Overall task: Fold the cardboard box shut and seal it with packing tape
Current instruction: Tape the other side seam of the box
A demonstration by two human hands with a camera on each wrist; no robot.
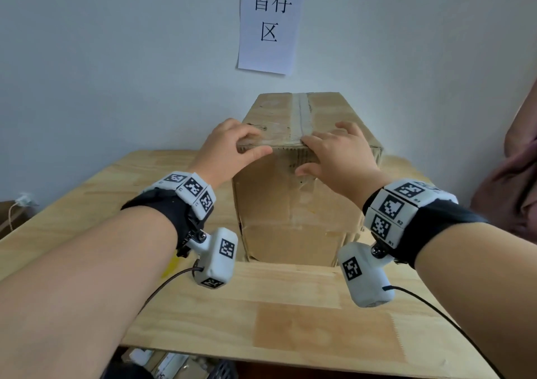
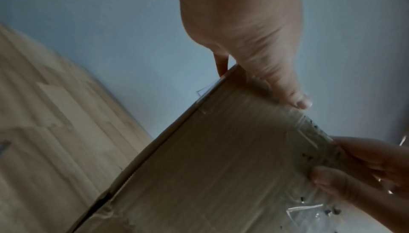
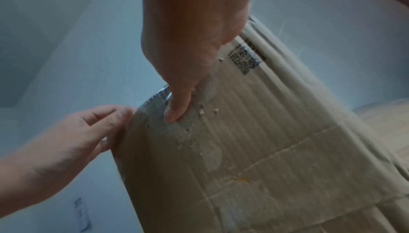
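Observation:
A tall brown cardboard box (image 1: 290,218) stands on the wooden table (image 1: 290,320) against the wall, its top flaps folded shut. A strip of clear packing tape (image 1: 303,111) runs along the top seam and over the near edge. My left hand (image 1: 232,146) holds the near top edge, fingers curled on the top, thumb on the front face. My right hand (image 1: 340,151) lies beside it, its fingers spread flat on the top and its thumb on the tape end. The left wrist view shows my left hand (image 2: 254,35) at the box (image 2: 221,166) edge. The right wrist view shows my right hand (image 3: 194,35) on the box (image 3: 265,140).
A white paper sign (image 1: 270,21) with printed characters hangs on the wall above the box. Reddish-brown fabric (image 1: 511,181) shows at the right edge. Camera cables trail over the table's near part. Some things lie under the table's front edge.

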